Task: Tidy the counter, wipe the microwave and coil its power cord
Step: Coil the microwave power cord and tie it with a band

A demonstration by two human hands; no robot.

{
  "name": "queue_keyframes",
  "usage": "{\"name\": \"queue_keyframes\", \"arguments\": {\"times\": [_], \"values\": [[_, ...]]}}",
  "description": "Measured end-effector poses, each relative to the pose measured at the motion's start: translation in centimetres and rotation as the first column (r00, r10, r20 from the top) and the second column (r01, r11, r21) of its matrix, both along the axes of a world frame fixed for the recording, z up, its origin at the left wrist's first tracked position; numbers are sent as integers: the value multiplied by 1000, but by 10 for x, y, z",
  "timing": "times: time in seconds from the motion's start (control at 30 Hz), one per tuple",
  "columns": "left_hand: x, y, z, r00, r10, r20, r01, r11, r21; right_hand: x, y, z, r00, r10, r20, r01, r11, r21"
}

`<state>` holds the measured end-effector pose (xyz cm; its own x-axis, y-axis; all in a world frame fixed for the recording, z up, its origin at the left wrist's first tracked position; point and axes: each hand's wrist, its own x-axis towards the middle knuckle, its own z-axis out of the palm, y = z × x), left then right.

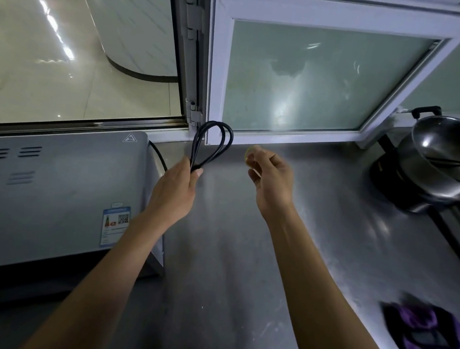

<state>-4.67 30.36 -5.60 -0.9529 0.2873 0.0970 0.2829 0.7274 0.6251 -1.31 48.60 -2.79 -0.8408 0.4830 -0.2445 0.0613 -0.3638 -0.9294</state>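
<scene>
Cord looped beside the microwave: I see the left hand pinching the loops upright above the counter, while the right hand nips something small, perhaps a band. I'd keep the loops even, then bind them near the pinch.

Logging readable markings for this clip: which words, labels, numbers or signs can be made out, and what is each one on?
No words or numbers are readable.
Triangular hot-surface warning sign, a symbol without text: top rear corner of the grey metal microwave.
Blue-and-white sticker on the microwave top: a QR code and coloured chart show, but its print is too small and blurred.
</scene>
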Motion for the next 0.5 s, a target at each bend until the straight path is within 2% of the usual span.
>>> {"name": "queue_keyframes", "arguments": {"times": [0.17, 0.5], "values": [[-3, 2, -6, 1000, -4, 5, 5, 999, -37, 0, 0, -7, 1000, 5, 22, -5, 1000, 8], [-5, 4, -16, 1000, -17, 25, 18, 997, -71, -4, 3, -16, 999, 35, 11, -33, 992, -122]]}}
